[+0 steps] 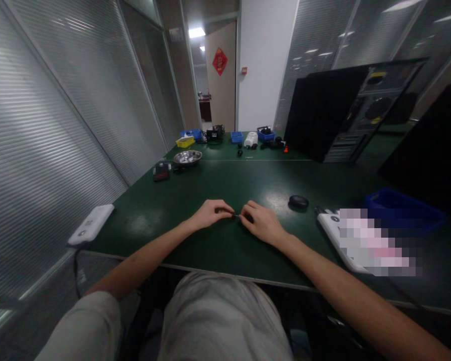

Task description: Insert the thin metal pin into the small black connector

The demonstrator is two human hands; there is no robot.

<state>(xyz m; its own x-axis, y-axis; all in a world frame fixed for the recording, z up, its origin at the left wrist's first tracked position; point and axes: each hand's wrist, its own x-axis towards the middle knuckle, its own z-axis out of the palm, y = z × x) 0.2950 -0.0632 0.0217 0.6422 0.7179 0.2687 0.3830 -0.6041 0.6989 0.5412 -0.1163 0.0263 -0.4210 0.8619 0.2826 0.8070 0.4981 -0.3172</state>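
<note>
My left hand (212,213) and my right hand (261,220) meet close together over the green table, each with fingers pinched. Between their fingertips is a small thin piece (235,216), dark toward the left and paler toward the right. It is too small for me to tell its kind. The left thumb and forefinger close on its dark end. At its pale end, the right fingertips are pressed together. A smooth black oval object (298,201) lies to the right, beyond my right hand.
A metal bowl (188,158) stands far left beside a dark flat box (162,172). Blue bins (236,137), a yellow tray (185,142) and small parts line the back. A computer tower (342,115) and a blue tray (402,208) are right. White devices (92,224) lie at both sides.
</note>
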